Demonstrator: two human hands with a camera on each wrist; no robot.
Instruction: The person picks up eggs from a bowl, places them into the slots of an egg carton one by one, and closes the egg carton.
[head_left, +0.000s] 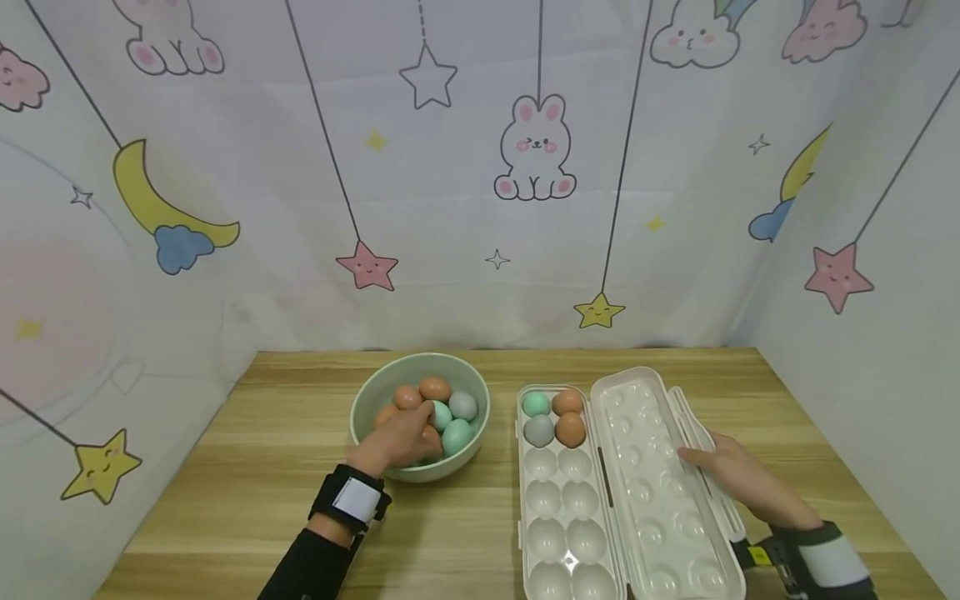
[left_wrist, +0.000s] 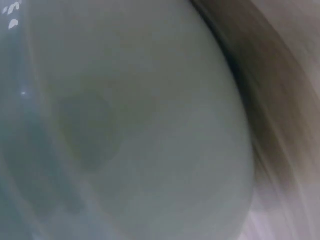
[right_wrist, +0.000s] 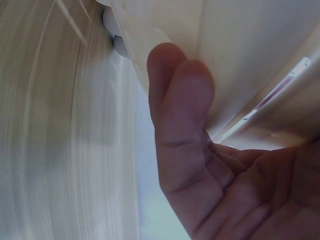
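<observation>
In the head view, my left hand (head_left: 401, 437) reaches down into a pale green bowl (head_left: 420, 473) of brown, mint and grey eggs. Its fingertips are among the eggs beside a mint egg (head_left: 441, 415), and whether they pinch one is hidden. The left wrist view shows mostly the blurred bowl wall (left_wrist: 165, 130). On the right lies an open white egg carton (head_left: 553, 462), its lid (head_left: 637, 483) folded out to the right. My right hand (head_left: 750, 479) holds the lid's outer edge, thumb on top; the right wrist view shows fingers (right_wrist: 185, 110) against the pale plastic.
Two brown eggs (head_left: 570, 429), a mint egg (head_left: 536, 403) and a grey egg (head_left: 538, 431) sit in the carton's far cups. Nearer cups (head_left: 566, 542) hold no eggs. Patterned curtains (head_left: 465, 183) enclose the wooden table (head_left: 300, 400) at the back and sides.
</observation>
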